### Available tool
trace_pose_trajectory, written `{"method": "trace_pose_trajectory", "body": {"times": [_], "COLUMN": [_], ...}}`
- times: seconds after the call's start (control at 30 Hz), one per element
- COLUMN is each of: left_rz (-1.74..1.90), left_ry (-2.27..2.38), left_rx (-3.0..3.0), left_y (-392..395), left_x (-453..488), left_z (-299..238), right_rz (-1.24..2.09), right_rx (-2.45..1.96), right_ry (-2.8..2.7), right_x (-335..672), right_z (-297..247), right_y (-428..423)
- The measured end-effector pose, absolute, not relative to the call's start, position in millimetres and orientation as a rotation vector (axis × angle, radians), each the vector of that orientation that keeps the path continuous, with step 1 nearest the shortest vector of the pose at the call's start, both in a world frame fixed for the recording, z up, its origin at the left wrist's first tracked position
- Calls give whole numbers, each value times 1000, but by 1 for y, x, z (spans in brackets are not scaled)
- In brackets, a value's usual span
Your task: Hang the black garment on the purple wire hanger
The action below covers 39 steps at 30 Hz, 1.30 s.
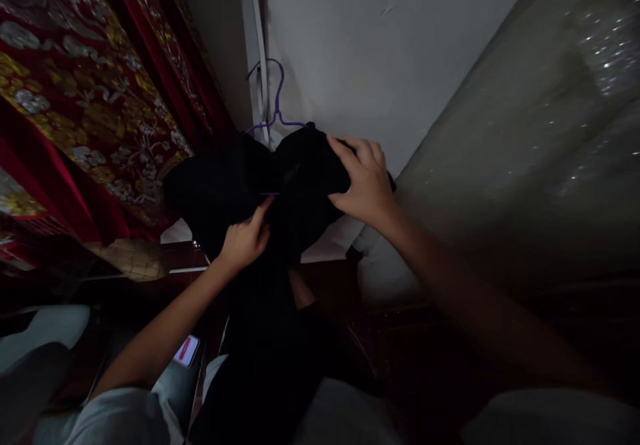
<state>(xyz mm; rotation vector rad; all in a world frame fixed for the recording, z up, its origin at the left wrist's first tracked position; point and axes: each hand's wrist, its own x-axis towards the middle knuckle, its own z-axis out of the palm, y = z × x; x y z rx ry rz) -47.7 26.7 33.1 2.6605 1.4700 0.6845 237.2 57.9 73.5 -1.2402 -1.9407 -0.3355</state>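
Observation:
A black garment (310, 165) hangs on a purple hanger (279, 101), whose hook sits at a thin white strip (260, 38). My right hand (365, 178) has its thumb and fingers around the garment's right shoulder. Lower on the front, my left hand (245, 238) is closed against the cloth. Its index finger reaches up to the hanger's lower bar, a short purple line in the garment's opening. The dark cloth hides what lies under the left fingertips.
Red curtains (115, 98) with gold and silver flowers hang at the left. Behind the garment is a pale wall (370, 45). A glittery, translucent cover (525, 131) bulges at the right. A lit phone (187, 351) lies at the lower left, near pale blue cloth.

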Motion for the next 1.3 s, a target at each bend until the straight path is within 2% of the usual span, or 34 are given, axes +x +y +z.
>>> {"method": "trace_pose_trajectory", "body": {"times": [0.13,0.27,0.43,0.6,0.73,0.9,1.1,1.3], "left_rz": [388,399,842,1417,1585,1686,1546,1566], "left_ry": [1707,1606,1401,1252,1174,1160,1229,1227], "left_rx": [2554,2563,2420,2010,1628,1383,1554,1636], "left_y": [39,36,17,-8,-26,-36,-44,-50], "left_x": [-31,-15,2,16,24,26,20,21], "left_z": [30,22,-8,-37,-40,-45,-50,-39], "right_rz": [-303,-245,-39,493,798,749,749,688], "right_rx": [-1242,-1268,-1153,-1035,-1029,-998,-1049,-1098], "right_ry": [-1953,-1925,-1682,-1293,-1193,-1313,-1239,-1219], "right_x": [247,254,224,157,139,149,130,133], "right_z": [74,73,43,-28,-49,-29,-42,-45], "right_y": [58,59,35,-18,-36,-31,-35,-36]}}
